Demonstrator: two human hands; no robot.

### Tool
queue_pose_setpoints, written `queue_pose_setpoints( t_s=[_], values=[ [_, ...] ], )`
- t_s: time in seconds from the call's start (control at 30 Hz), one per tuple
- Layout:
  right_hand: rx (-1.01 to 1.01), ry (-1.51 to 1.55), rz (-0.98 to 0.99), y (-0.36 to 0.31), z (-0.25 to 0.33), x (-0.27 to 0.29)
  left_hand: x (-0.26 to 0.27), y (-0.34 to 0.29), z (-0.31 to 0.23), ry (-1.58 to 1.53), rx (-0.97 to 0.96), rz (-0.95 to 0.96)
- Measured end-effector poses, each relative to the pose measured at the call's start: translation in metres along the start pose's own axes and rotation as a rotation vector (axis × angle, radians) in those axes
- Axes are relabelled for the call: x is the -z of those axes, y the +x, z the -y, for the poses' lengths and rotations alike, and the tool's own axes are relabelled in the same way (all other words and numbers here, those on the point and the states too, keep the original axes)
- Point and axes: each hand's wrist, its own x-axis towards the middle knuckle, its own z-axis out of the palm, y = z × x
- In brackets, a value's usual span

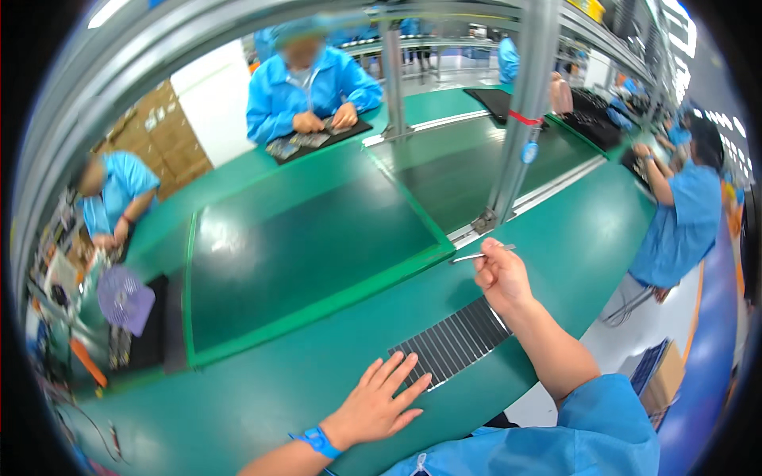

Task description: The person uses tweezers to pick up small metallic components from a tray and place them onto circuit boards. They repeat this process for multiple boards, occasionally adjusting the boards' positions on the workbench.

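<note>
A dark sheet of narrow black strips divided by pale lines (452, 343) lies flat on the green table in front of me. My left hand (377, 403), wearing a blue wristband (319, 442), is spread open with its fingertips at the sheet's left end. Above the sheet's right end, my right hand (502, 274) is raised and closed around a slim silver tool (470, 257) that looks like tweezers. The tool points left, and its tip is apart from the sheet. My fingers hide its middle.
A green-edged panel (317, 309) lies beyond the sheet, and a metal post (520, 143) rises from the bench behind my right hand. At the left stand a purple disc-shaped thing (125, 300) and an orange-handled tool (87, 362). Several people in blue work around the benches.
</note>
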Motion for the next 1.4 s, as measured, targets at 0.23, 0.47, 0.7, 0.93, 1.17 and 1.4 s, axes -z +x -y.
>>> queue_pose_setpoints(
  t_s=[0.23,0.47,0.7,0.93,1.17,1.4],
  values=[
    [-0.011,0.096,-0.003,-0.013,0.008,-0.006,0.000,0.010,-0.010,-0.001,0.012,-0.029],
    [0.002,0.128,-0.008,-0.018,0.016,-0.007,-0.005,0.008,-0.010,-0.009,0.024,-0.133],
    [-0.036,0.070,-0.023,-0.014,0.012,-0.008,-0.004,0.008,-0.009,-0.015,0.016,-0.162],
    [-0.031,0.085,-0.022,-0.011,0.011,-0.006,-0.004,0.007,-0.010,-0.016,0.006,-0.171],
    [-0.015,0.071,-0.008,-0.008,0.013,-0.002,-0.003,0.007,-0.013,-0.018,0.021,-0.182],
    [-0.015,0.050,-0.045,-0.006,0.012,-0.003,-0.005,0.004,-0.012,-0.011,-0.003,-0.220]
  ],
)
